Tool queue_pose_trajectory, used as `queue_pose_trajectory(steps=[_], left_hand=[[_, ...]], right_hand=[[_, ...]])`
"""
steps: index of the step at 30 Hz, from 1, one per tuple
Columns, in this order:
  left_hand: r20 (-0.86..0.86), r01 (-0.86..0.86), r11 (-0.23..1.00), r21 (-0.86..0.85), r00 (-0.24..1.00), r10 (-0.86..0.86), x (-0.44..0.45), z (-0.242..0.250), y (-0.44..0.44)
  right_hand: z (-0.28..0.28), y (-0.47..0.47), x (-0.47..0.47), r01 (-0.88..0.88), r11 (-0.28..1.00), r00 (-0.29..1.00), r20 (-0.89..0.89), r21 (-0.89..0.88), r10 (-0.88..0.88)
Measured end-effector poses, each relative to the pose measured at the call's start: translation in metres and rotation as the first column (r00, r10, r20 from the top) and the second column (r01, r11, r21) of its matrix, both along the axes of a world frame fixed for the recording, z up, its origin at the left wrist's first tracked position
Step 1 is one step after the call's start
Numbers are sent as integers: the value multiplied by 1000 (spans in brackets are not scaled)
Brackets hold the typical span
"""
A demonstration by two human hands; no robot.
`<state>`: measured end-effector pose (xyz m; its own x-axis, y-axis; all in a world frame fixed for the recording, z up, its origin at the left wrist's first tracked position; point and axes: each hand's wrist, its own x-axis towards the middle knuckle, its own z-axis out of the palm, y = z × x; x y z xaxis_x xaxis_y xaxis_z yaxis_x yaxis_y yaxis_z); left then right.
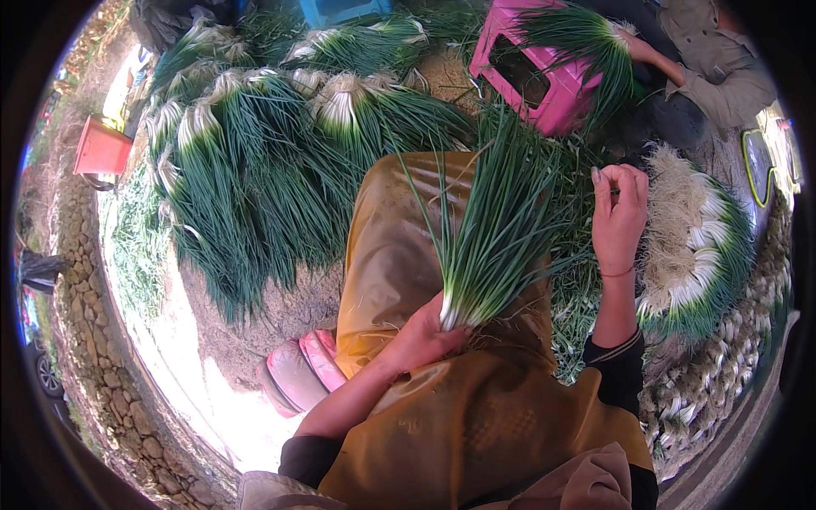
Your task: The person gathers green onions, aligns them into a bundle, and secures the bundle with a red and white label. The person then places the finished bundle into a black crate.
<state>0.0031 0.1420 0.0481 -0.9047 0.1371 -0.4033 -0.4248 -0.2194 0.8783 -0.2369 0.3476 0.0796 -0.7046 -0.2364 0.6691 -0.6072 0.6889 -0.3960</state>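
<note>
My left hand [428, 341] is closed around the white lower ends of a bunch of green onions [500, 223]. The bunch lies over a yellow-brown waterproof apron [408, 236] on my lap, its green leaves fanning away from me. Some roots show beside my fingers. To the right, my right hand [618, 207] is raised with fingers curled and the thumb close to the index finger; nothing shows in it. It is nearest to a curved pile of green onions [704, 255], whose pale roots face my hand.
Tied green onion bundles [255, 140] cover the ground ahead and left. A pink plastic stool [542, 70] stands ahead, where another person's hand [637, 48] holds a bunch. More onions [695, 395] line the right side. A red basket [103, 146] and stone wall [108, 357] are left.
</note>
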Motion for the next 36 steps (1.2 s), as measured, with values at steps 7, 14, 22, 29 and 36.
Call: queue_pose_trajectory(steps=[7,14,22,29,36], left_hand=[[-114,-14,985,-174,994,-6,-3,6,2],[43,73,997,15,996,-74,-4,18,-23],[224,69,981,182,968,-109,50,-9,-85],[193,115,966,233,968,-162,46,-13,-87],[127,119,968,221,981,-149,43,-15,-80]], right_hand=[[61,-67,-22,-551,832,770,344,-68,538],[-7,-121,-70,-664,614,745,445,427,497],[-105,60,-154,-379,672,584,728,636,-359],[-27,40,-71,-201,915,798,601,349,-53],[15,-62,-7,-696,708,687,398,119,609]])
